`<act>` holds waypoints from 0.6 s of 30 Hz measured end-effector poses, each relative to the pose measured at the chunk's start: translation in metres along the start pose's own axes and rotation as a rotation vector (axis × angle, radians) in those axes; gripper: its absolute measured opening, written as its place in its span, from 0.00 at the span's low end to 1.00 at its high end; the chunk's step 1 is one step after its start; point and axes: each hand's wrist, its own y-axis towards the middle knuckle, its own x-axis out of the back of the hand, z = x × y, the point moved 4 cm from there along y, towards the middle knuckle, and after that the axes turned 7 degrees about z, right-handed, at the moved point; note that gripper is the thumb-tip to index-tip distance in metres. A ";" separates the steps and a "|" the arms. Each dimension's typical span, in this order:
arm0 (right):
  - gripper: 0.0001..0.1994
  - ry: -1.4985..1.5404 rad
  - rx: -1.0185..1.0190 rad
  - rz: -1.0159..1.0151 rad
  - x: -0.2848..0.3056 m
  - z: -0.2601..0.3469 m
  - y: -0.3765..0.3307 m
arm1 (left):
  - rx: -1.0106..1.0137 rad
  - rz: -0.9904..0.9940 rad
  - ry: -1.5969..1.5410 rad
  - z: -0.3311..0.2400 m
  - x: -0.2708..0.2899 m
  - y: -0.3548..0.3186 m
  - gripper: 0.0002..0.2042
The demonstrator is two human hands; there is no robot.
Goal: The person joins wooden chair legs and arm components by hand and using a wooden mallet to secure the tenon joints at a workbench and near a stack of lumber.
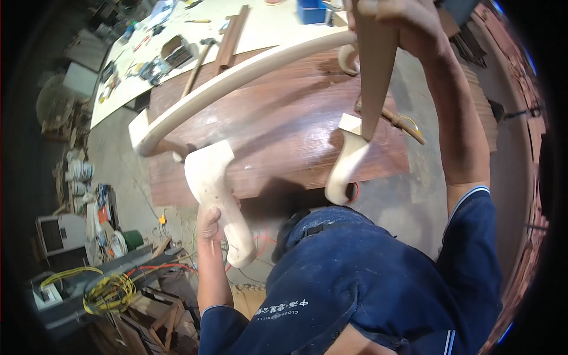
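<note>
My left hand point(209, 223) grips a pale, curved wooden furniture leg point(214, 184), its broad blocky end up and its rounded foot toward me. The thumb lies along its side; the other fingers are mostly behind it. At the upper right, my right hand point(414, 22) is closed around the far end of a straight wooden rail point(376, 77). A similar leg point(345, 168) stands at that rail's near end. A long bowed rail point(242, 70) runs from the far right to a square corner block point(140, 131) at left. Another curved leg point(348, 60) shows at the far corner.
A reddish-brown wooden bench top point(266, 127) lies under the pieces. Behind it, a pale table point(222, 18) bears a hammer point(204, 50), brown wood strips point(235, 32), a blue box point(312, 12) and tools. Yellow cable point(109, 293) and wood scraps lie at lower left.
</note>
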 end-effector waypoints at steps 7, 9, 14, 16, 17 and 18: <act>0.35 -0.208 0.154 0.416 -0.138 -0.012 0.013 | -0.380 -0.181 0.213 -0.063 -0.039 -0.053 0.40; 0.39 -0.162 0.050 0.572 -0.173 -0.004 0.016 | -0.429 -0.215 0.282 -0.086 -0.039 -0.072 0.41; 0.39 -0.098 0.146 0.708 -0.238 -0.009 0.015 | -0.623 -0.220 0.347 -0.125 -0.027 -0.133 0.40; 0.41 -0.111 0.058 0.742 -0.255 -0.017 0.014 | -0.650 -0.247 0.349 -0.136 -0.016 -0.165 0.40; 0.41 -0.105 0.081 0.760 -0.262 -0.018 0.014 | -0.656 -0.250 0.353 -0.143 -0.016 -0.175 0.39; 0.41 -0.122 0.070 0.768 -0.267 -0.021 0.014 | -0.661 -0.252 0.351 -0.148 -0.020 -0.183 0.38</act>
